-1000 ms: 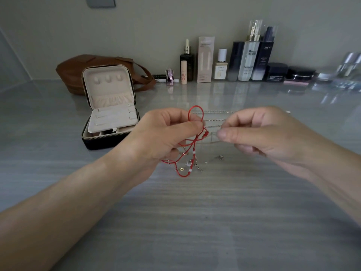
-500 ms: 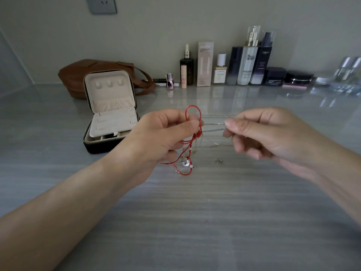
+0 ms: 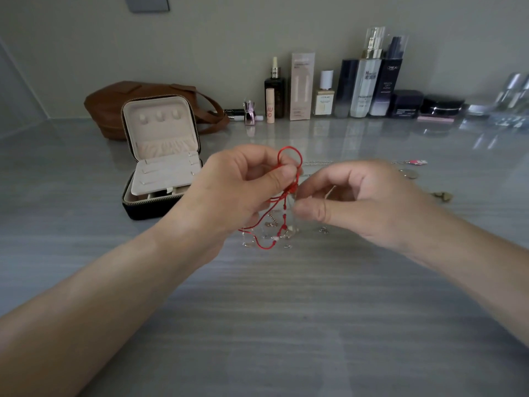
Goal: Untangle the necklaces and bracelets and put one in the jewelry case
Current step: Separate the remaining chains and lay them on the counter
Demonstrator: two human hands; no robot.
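Head view: the left hand (image 3: 243,190) pinches the red cord bracelet (image 3: 291,191) above the tabletop (image 3: 286,310). The right hand (image 3: 363,202), fingers curled, pinches a silver chain (image 3: 325,209) just beside it. A red loop rises above the fingers, and beaded strands and small charms dangle below. The jewelry case (image 3: 154,207) stands open to the left.

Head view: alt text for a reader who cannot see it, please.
The left hand pinches a red cord bracelet tangled with thin chains, while the right hand pinches one, above a grey table. An open jewelry case stands at left; bottles line the wall.
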